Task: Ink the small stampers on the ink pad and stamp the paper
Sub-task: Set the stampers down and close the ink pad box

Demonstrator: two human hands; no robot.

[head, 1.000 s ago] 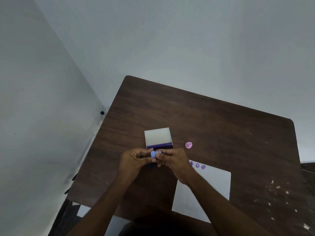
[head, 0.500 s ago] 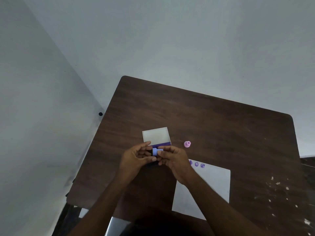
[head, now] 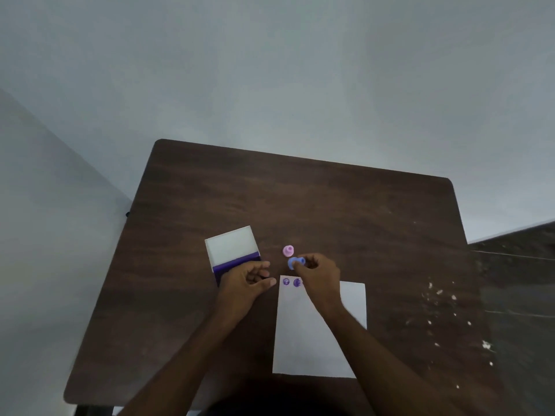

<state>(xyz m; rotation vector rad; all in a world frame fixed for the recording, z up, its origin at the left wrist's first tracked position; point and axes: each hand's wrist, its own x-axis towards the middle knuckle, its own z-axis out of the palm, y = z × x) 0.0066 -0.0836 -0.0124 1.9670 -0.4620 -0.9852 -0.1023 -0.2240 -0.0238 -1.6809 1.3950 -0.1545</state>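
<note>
The blue stamper (head: 295, 262) is pinched in the fingertips of the right hand (head: 318, 273), just beyond the far edge of the paper (head: 315, 334) and just beside the pink stamper (head: 288, 250). Two purple prints (head: 291, 282) sit along that far edge. The left hand (head: 243, 282), fingers loosely curled and holding nothing, lies over the near part of the open ink pad (head: 232, 250). The far half of the worktop (head: 300, 193) has wide room; its right side has white specks.

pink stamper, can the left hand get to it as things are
Probably yes: the pink stamper stands uncovered on the table, and the left hand holds nothing, though the right hand with the blue stamper crowds it.
</note>
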